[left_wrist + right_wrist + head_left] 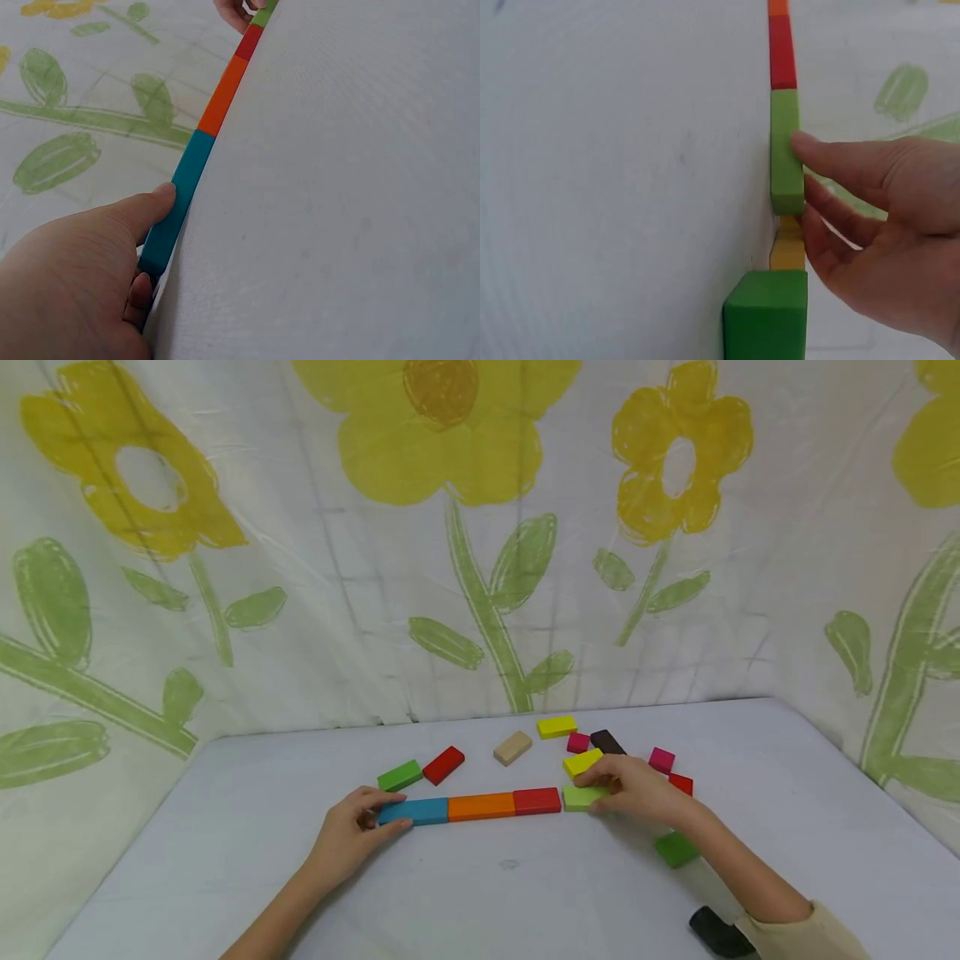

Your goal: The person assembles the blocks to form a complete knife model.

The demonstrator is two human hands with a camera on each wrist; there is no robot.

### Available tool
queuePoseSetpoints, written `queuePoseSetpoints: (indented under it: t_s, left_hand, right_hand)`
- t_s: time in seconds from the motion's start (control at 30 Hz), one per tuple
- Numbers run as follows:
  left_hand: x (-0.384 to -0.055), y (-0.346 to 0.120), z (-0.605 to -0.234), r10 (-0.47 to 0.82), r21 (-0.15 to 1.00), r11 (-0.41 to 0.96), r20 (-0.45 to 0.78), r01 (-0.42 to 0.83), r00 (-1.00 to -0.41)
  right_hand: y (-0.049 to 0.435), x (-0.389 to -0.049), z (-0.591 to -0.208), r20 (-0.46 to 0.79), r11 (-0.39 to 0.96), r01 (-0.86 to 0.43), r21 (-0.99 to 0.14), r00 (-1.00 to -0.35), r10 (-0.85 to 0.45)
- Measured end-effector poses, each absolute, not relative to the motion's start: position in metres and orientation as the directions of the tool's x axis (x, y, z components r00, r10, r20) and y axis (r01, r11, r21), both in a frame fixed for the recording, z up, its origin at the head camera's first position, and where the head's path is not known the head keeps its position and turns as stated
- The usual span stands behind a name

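Note:
A blue block (414, 812), an orange block (482, 807) and a red block (537, 801) lie end to end in a row on the white table. My left hand (351, 828) pinches the left end of the blue block between thumb and fingers; the left wrist view shows the thumb against its side. At the row's right end my right hand (633, 789) pinches a light green block (581, 798). A narrow gap seems to part this block from the red one in the head view. Part of the light green block is hidden behind my fingers.
Behind the row lie a green block (400, 775), a red block (444, 765), a plain wooden block (513, 748) and yellow blocks (557, 727). Pink cubes (662, 760) and a dark block (607, 742) sit at the right. Another green block (677, 849) lies below my right forearm, near a black object (718, 933).

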State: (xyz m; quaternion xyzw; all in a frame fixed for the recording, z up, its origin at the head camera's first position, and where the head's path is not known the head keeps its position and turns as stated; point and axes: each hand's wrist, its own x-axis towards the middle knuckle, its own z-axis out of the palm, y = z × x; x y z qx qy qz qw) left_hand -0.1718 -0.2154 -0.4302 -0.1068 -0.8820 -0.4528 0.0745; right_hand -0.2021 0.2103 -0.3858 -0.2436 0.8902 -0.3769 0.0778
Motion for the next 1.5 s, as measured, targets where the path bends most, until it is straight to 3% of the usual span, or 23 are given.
queuePoseSetpoints:
  t_s: [0.23, 1.5]
  left_hand:
    - [-0.1712, -0.2156, -0.429, 0.119, 0.779, 0.577, 0.216, 0.244, -0.969]
    - [-0.1708, -0.2155, -0.431, 0.128, 0.789, 0.553, 0.238, 0.268, -0.963]
  right_hand:
    - [0.2072, -0.2048, -0.3911, 0.079, 0.598, -0.417, -0.685, -0.858, -0.508]
    - [0.2049, -0.2, -0.388, 0.05, 0.613, -0.363, -0.702, -0.883, -0.466]
